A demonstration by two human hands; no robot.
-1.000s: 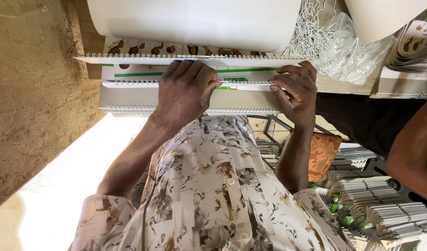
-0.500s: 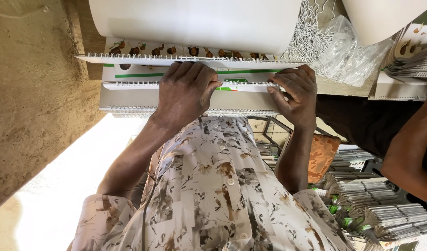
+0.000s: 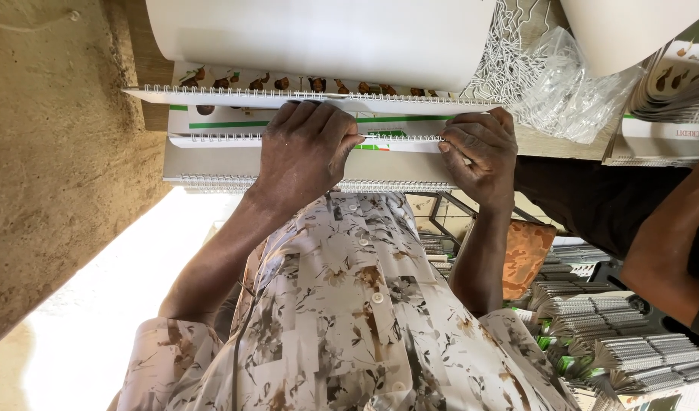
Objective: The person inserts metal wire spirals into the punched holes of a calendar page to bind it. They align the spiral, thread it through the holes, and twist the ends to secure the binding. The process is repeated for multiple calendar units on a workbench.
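Several wire-bound booklets lie stacked on a table edge in front of me. My left hand [image 3: 304, 152] presses down over the white wire spine of the middle booklet [image 3: 399, 141], fingers curled onto it. My right hand [image 3: 479, 148] pinches the same spine at its right end. Between my hands a short stretch of wire and a white cover with green print show. The booklet above [image 3: 235, 95] has a row of small brown animal pictures along its edge. A grey booklet [image 3: 212, 164] lies under my hands.
A large curved white sheet [image 3: 319, 34] overhangs the stack. A clear plastic bag with white wire pieces [image 3: 547, 76] sits at the right. Another person's arm [image 3: 662, 243] reaches in from the right. Stacks of bound booklets [image 3: 616, 335] and an orange cushion [image 3: 528, 255] lie below.
Both hands stay on the wire spine. The fingers of my right hand have shifted slightly along it.
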